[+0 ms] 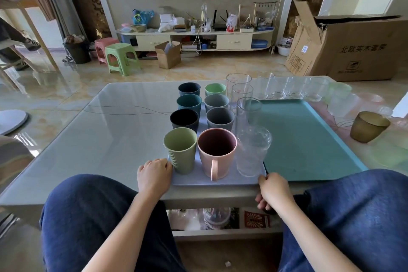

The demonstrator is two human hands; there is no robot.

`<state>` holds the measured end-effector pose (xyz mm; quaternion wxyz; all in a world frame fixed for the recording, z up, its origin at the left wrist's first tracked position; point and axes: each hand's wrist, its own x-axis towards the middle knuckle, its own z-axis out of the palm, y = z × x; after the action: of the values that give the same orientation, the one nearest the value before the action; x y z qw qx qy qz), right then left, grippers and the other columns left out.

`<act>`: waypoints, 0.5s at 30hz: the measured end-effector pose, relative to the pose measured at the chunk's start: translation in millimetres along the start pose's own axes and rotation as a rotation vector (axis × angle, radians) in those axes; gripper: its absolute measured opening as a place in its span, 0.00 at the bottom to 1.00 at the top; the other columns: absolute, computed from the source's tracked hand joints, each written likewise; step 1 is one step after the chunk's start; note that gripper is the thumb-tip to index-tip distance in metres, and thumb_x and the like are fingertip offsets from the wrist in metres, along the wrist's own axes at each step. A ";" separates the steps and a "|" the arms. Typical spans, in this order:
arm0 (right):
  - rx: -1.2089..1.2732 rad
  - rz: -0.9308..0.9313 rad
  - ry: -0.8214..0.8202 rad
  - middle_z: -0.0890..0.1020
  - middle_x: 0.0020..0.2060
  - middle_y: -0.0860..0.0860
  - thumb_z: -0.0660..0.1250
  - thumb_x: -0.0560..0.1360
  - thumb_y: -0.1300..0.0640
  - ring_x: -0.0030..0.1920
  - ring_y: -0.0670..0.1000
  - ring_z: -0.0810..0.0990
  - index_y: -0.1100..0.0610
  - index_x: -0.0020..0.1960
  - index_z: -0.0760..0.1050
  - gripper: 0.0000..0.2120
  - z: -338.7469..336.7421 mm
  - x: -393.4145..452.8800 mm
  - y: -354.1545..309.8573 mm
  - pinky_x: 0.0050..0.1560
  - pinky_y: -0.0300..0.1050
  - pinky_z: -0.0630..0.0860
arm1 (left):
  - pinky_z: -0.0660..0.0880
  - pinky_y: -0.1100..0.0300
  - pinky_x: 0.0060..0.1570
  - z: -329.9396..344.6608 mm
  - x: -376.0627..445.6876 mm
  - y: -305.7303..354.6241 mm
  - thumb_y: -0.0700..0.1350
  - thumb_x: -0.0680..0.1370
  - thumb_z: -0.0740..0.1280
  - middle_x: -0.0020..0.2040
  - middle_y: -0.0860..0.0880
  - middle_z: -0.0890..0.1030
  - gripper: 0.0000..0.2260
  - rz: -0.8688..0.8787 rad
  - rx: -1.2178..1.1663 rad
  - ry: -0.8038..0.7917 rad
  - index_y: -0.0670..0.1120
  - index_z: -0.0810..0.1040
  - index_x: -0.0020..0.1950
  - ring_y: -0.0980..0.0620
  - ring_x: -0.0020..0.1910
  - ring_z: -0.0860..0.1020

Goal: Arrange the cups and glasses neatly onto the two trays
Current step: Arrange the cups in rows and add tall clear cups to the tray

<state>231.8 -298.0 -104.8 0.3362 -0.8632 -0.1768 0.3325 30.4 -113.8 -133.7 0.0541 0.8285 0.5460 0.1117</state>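
Cups (199, 130) fill the grey-blue tray (215, 181), whose near corners your left hand (153, 175) and right hand (272, 190) seemingly grip with curled fingers. Beside it lies the teal tray (304, 139); clear glasses (287, 88) stand beyond it.

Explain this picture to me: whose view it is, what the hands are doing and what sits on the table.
A camera on a seated person's head looks down over their knees. The left hand and the right hand each grip a near corner of the grey tray, which is filled with coloured cups, among them a pink mug, and a row of clear glasses. Beside it on the table lies a teal tray with nothing on it. More glasses stand behind it, and an amber cup to its right.
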 end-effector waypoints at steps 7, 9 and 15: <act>-0.065 -0.032 0.031 0.76 0.19 0.53 0.52 0.82 0.57 0.17 0.49 0.71 0.67 0.54 0.74 0.16 13.3 22.5 -20.0 0.21 0.35 0.65 | 0.61 0.57 0.46 -0.9 20.0 -12.7 0.41 0.77 0.54 0.46 0.50 0.79 0.10 0.042 0.155 0.020 0.49 0.71 0.41 0.47 0.50 0.73; -0.059 -0.023 0.037 0.77 0.25 0.56 0.52 0.81 0.58 0.20 0.52 0.71 0.66 0.49 0.72 0.14 17.7 29.4 -28.0 0.22 0.36 0.66 | 0.62 0.57 0.46 -0.8 28.0 -16.6 0.41 0.77 0.54 0.46 0.50 0.79 0.09 0.034 0.165 0.029 0.48 0.72 0.41 0.47 0.50 0.73; -0.105 -0.033 0.039 0.76 0.25 0.56 0.54 0.81 0.59 0.20 0.51 0.71 0.64 0.34 0.73 0.19 36.6 55.2 -49.6 0.21 0.35 0.66 | 0.63 0.56 0.49 -5.9 58.7 -28.7 0.39 0.75 0.58 0.52 0.50 0.79 0.08 0.030 0.296 -0.026 0.47 0.75 0.49 0.47 0.55 0.73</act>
<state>242.0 -216.5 -115.6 0.2991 -0.8831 -0.2016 0.3001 25.6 -48.8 -126.7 -0.0633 0.8370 0.5431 0.0200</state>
